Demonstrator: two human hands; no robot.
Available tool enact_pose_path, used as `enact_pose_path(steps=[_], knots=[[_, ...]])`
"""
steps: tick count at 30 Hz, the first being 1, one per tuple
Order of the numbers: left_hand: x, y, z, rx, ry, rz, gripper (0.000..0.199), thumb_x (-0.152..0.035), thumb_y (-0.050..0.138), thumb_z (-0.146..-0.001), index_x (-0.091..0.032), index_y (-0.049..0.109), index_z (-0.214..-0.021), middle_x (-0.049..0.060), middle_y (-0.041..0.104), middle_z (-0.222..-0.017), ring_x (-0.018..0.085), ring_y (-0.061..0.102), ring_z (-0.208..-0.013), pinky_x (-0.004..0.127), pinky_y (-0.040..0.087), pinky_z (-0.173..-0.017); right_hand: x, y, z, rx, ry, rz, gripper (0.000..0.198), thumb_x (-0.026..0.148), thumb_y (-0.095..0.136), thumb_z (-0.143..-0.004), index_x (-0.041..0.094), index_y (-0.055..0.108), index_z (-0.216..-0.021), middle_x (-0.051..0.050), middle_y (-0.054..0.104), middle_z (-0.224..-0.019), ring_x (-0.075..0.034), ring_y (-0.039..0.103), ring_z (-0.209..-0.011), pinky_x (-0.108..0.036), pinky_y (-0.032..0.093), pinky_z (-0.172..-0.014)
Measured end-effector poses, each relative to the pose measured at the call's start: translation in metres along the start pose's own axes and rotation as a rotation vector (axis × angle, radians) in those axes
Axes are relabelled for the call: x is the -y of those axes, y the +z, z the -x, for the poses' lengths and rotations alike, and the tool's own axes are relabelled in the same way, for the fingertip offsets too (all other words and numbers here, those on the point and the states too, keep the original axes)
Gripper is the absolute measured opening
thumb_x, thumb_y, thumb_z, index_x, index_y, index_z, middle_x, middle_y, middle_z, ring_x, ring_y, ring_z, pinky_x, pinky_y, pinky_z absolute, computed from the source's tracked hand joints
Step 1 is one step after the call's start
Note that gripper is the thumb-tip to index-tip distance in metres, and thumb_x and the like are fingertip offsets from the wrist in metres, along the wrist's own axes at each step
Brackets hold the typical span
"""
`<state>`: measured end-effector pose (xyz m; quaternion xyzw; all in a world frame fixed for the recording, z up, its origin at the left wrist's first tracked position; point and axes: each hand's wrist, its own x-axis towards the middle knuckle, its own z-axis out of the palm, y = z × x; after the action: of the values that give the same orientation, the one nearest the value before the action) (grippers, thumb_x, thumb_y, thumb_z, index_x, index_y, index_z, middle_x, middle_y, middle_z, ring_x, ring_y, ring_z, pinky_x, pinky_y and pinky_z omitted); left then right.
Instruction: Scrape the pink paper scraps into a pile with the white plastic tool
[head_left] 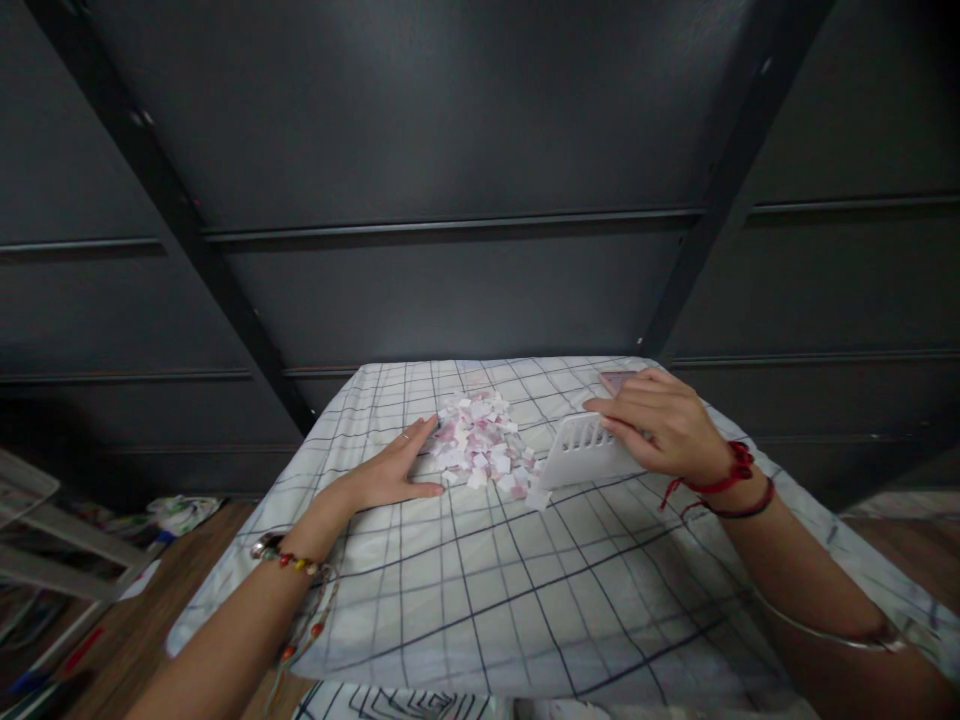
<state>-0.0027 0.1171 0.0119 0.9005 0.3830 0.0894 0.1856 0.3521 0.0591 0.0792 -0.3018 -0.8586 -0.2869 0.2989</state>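
Observation:
A heap of torn paper scraps [480, 445], white with some pink, lies on the checked cloth. Against its left edge rests my left hand [396, 465], fingers stretched and thumb apart, holding nothing. On the other side, my right hand [660, 420] grips a white plastic piece with a row of slots [577, 465] by its upper right part. That piece stands tilted on the cloth, its left edge beside the scraps. My fingers cover part of it, so its full shape is hidden. Behind my right hand a small flat pinkish object [616, 380] shows partly.
A white cloth with dark grid lines [480, 590] covers the table. Dark panels with metal bars [450, 300] rise just behind it. At the left stand a pale frame [67, 560] and a crumpled cloth [184, 513] on the wooden floor.

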Motion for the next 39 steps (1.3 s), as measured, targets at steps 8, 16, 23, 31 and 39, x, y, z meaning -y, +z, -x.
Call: enact_pose_path(steps=[8, 16, 23, 31, 39], knots=[[0.0, 0.0, 0.0, -0.004, 0.008, 0.005, 0.099, -0.064, 0.053, -0.074, -0.018, -0.003, -0.142, 0.011, 0.001, -0.148, 0.034, 0.005, -0.132, 0.046, 0.011, -0.108, -0.007, -0.002, 0.004, 0.05, 0.032, 0.062, 0.018, 0.018, 0.045, -0.082, 0.019, 0.063, -0.084, -0.001, 0.062, -0.063, -0.015, 0.054, -0.063, -0.03, 0.037, -0.064], [-0.001, 0.0, 0.0, -0.006, 0.013, 0.009, 0.099, -0.064, 0.053, -0.074, -0.016, -0.002, -0.142, 0.014, 0.002, -0.147, 0.033, 0.006, -0.133, 0.046, 0.011, -0.107, -0.01, 0.001, 0.007, 0.018, 0.057, 0.11, 0.018, 0.018, 0.045, -0.082, 0.017, 0.063, -0.086, -0.001, 0.061, -0.062, -0.015, 0.054, -0.062, -0.03, 0.037, -0.064], [-0.002, -0.001, 0.0, -0.014, 0.027, 0.005, 0.098, -0.064, 0.053, -0.075, -0.02, -0.003, -0.142, 0.011, 0.002, -0.148, 0.033, 0.006, -0.133, 0.046, 0.011, -0.107, -0.007, 0.0, 0.005, 0.001, 0.073, 0.053, 0.018, 0.018, 0.046, -0.081, 0.019, 0.063, -0.086, -0.001, 0.061, -0.062, -0.014, 0.054, -0.061, -0.03, 0.039, -0.064], [-0.003, -0.001, 0.0, -0.011, 0.02, 0.005, 0.098, -0.062, 0.054, -0.075, -0.02, -0.003, -0.142, 0.011, 0.002, -0.148, 0.034, 0.006, -0.132, 0.047, 0.011, -0.107, -0.001, 0.004, 0.002, 0.013, 0.04, 0.077, 0.02, 0.019, 0.045, -0.082, 0.02, 0.064, -0.086, 0.001, 0.056, -0.056, -0.014, 0.049, -0.058, -0.03, 0.037, -0.065], [-0.001, 0.0, 0.0, -0.004, 0.011, 0.01, 0.099, -0.062, 0.054, -0.075, -0.018, -0.002, -0.142, 0.014, 0.003, -0.147, 0.033, 0.006, -0.132, 0.047, 0.012, -0.106, 0.003, 0.003, 0.001, 0.027, 0.033, 0.025, 0.02, 0.018, 0.044, -0.082, 0.017, 0.064, -0.084, 0.0, 0.057, -0.058, -0.013, 0.049, -0.059, -0.03, 0.037, -0.067]])
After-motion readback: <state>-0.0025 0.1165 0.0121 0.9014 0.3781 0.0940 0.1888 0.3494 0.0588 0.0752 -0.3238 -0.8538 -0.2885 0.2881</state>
